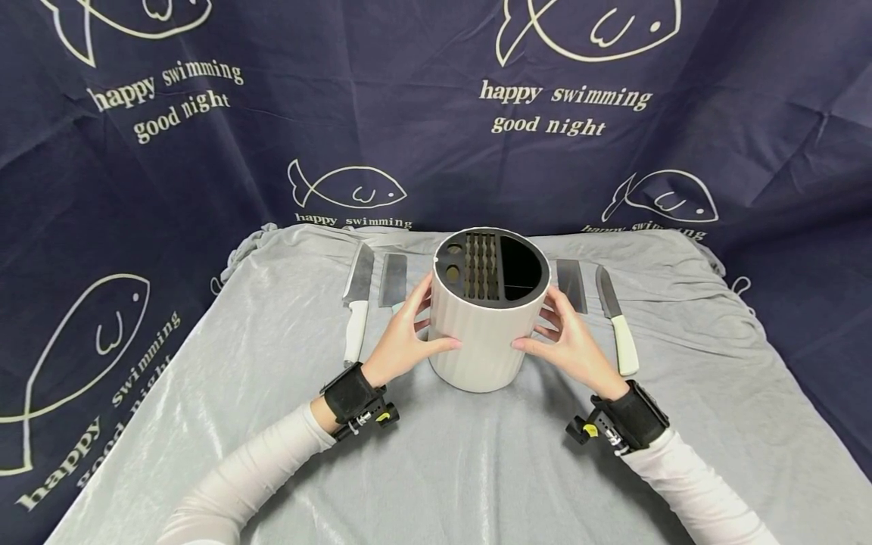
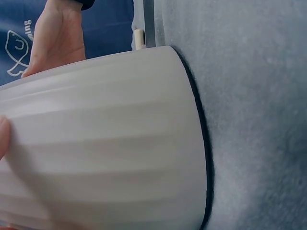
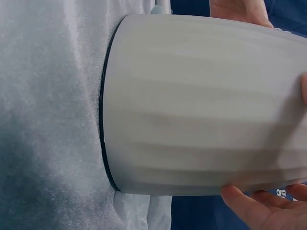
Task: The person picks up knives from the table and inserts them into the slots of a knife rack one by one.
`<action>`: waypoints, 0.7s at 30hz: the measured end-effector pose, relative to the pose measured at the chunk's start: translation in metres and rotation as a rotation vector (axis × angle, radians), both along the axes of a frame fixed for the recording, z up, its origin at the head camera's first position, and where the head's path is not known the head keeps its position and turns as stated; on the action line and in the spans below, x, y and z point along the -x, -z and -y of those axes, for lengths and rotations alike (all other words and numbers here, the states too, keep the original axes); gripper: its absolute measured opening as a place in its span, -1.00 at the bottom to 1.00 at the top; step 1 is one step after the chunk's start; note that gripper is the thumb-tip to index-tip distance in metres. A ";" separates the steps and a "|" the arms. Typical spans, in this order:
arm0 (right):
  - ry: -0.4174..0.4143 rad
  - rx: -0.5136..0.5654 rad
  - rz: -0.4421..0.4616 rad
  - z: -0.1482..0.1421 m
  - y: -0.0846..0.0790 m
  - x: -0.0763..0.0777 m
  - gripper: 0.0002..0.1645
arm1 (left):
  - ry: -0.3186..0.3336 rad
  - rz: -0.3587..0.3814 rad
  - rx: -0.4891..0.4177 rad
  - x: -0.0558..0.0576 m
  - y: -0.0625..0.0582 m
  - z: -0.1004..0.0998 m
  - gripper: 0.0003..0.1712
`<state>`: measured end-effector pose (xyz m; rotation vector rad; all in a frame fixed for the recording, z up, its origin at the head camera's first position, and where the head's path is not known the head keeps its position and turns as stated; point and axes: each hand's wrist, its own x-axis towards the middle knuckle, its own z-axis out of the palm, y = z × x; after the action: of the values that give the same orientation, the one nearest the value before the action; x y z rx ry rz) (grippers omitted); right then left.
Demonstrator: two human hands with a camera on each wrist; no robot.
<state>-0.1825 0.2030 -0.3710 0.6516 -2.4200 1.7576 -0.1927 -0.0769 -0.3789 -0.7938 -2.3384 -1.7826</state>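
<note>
A white ribbed knife holder (image 1: 477, 341) stands at the middle of the cloth, its black slotted top facing up. Round holes, wavy slots and a wide dark opening show in that top. My left hand (image 1: 402, 344) grips its left side, thumb in front and fingers curved round behind. From the right, my right hand (image 1: 572, 344) grips it the same way. In the left wrist view the holder's ribbed wall (image 2: 105, 143) fills much of the picture. The right wrist view shows my right fingertips (image 3: 235, 194) on the wall. Parts of the far fingers are hidden.
Left of the holder lie a white-handled knife (image 1: 356, 310) and a cleaver (image 1: 393, 280) whose handle is mostly hidden. On the right are another blade (image 1: 572, 284) and a knife with a pale green handle (image 1: 623, 341). Grey cloth (image 1: 490, 469) covers the table; a navy curtain (image 1: 443, 113) hangs behind.
</note>
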 end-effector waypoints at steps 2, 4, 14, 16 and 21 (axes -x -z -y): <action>-0.003 0.001 0.002 0.000 0.000 0.000 0.09 | -0.004 0.003 0.006 0.000 0.000 0.000 0.25; -0.004 -0.001 0.004 0.000 0.001 0.001 0.09 | -0.007 0.008 0.013 -0.001 0.001 0.000 0.25; -0.001 -0.002 0.006 0.001 0.002 0.000 0.10 | -0.004 0.018 0.034 0.000 0.002 0.002 0.26; 0.003 -0.004 0.006 0.001 0.002 0.000 0.09 | -0.002 0.020 0.037 0.000 0.002 0.002 0.27; 0.007 -0.005 -0.002 0.001 0.003 -0.002 0.10 | 0.006 0.033 0.039 0.000 0.003 0.003 0.26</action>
<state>-0.1808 0.2021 -0.3742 0.6433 -2.4230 1.7486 -0.1923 -0.0796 -0.3821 -0.7828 -2.4015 -1.7710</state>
